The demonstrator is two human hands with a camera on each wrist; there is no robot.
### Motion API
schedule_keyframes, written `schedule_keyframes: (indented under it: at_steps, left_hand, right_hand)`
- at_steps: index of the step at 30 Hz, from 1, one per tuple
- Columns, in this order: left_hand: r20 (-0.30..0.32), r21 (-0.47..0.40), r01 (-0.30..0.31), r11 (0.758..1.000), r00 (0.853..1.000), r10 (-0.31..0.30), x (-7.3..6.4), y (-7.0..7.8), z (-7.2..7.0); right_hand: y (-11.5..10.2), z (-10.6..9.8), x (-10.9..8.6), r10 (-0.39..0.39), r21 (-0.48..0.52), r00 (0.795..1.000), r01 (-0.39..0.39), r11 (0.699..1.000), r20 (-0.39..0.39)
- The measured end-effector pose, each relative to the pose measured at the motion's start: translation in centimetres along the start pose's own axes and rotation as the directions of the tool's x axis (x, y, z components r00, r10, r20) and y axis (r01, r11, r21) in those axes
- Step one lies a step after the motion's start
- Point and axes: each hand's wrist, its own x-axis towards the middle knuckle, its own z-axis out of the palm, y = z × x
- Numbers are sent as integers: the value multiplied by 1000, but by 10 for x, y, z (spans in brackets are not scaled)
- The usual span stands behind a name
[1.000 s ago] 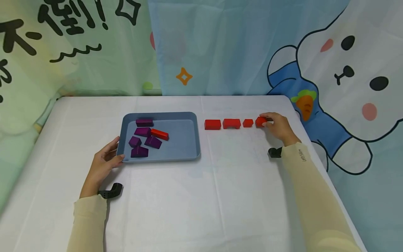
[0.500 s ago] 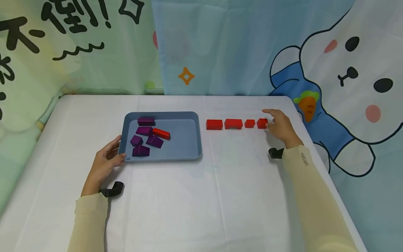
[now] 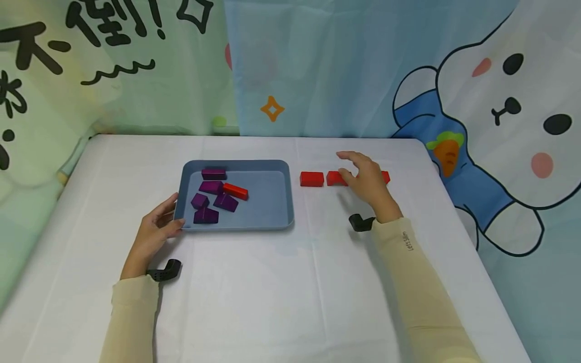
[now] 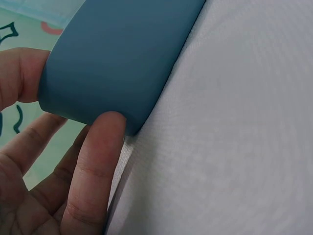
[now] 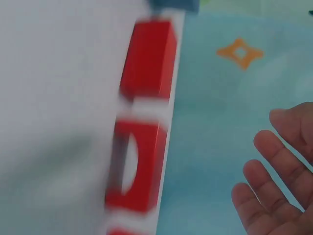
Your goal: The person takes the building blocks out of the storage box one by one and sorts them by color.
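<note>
My left hand (image 3: 154, 229) grips the left end of a blue-grey tray (image 3: 270, 201), thumb at its near corner and fingers along the side. The left wrist view shows the thumb (image 4: 95, 161) pressed to the tray wall. Inside the tray lie several purple blocks (image 3: 206, 216) and a red block (image 3: 235, 191). My right hand (image 3: 369, 186) hovers over a row of red blocks with fingers spread, holding nothing. A rectangular red block (image 3: 311, 179) and an arch-shaped red block (image 5: 151, 171) show to its left; a red block (image 3: 386, 177) peeks out at its right.
A white cloth covers the table (image 3: 263, 292). Behind it hangs a printed curtain (image 3: 317, 65). Black wrist cameras sit on the left wrist (image 3: 165, 270) and right wrist (image 3: 361, 223).
My right hand has let go of the rightmost red block and moved left, over the middle of the red row. The left hand still holds the tray.
</note>
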Motion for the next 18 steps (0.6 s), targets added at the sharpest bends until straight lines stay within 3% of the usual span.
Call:
schedule_keyframes:
  at_steps: [4,9,18]
  left_hand:
    - [1,-5,1,1000,1000,-1,0,0,1]
    - [0,-3,4,1000,1000,-4,0,0,1]
    - [-4,6,-4,1000,1000,4,2,-1,-1]
  right_hand:
    - [-17,22,0,-29,123,999,30,992,-15]
    - [-42,48,0,-33,272,999,34,962,-11]
    - [-75,95,-1,-106,396,994,82,915,40]
